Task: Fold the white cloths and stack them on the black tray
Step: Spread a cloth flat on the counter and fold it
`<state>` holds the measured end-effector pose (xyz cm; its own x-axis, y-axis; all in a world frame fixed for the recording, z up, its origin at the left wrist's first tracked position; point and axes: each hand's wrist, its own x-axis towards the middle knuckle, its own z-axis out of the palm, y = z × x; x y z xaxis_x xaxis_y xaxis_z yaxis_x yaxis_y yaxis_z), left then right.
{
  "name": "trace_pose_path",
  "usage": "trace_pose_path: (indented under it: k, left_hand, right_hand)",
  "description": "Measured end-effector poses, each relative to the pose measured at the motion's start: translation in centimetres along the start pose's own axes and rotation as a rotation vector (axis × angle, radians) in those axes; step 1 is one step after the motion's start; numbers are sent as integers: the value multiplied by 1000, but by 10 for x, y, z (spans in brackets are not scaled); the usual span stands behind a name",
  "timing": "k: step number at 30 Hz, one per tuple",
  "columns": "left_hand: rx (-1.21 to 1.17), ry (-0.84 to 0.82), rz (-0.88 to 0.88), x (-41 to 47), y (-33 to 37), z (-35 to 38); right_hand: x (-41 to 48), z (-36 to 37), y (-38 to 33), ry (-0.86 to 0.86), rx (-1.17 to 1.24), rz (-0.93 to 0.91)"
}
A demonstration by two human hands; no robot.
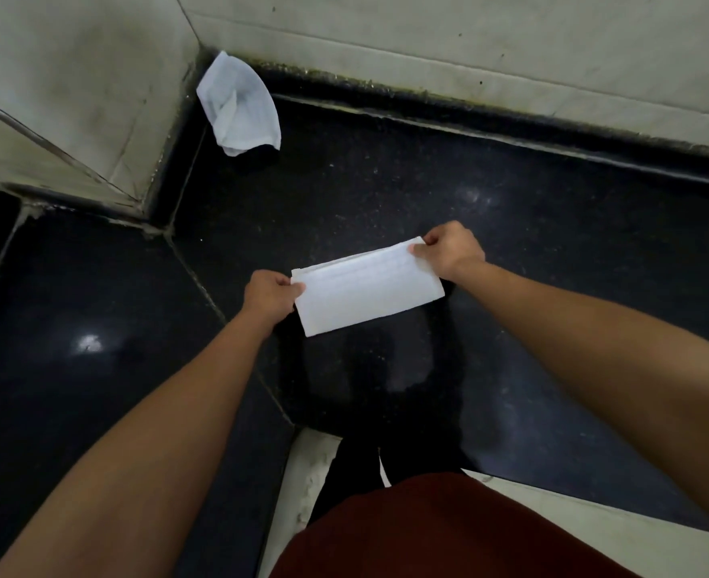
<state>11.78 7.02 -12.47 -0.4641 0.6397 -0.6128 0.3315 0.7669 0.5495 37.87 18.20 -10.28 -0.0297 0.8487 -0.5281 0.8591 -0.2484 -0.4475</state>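
Note:
A folded white cloth [365, 289] hangs as a flat rectangle between my two hands, just above the dark counter. My left hand [271, 296] pinches its left upper corner and my right hand [448, 250] pinches its right upper corner. Right below the cloth lies a dark, glossy shape that looks like the black tray [365, 369]; its outline is faint against the black surface. A second white cloth [240, 106] lies crumpled in the far corner against the wall.
The black speckled stone counter [553, 244] runs in an L shape around a corner. Pale tiled walls [428, 27] close it off at the back and left. The counter's front edge and a light floor show near my body.

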Motion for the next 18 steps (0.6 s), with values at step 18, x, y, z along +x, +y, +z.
trace_pose_path:
  k: [18]
  left_hand:
    - [364, -22, 419, -55, 1, 37]
  right_hand:
    - [-55, 39, 2, -214, 141, -151]
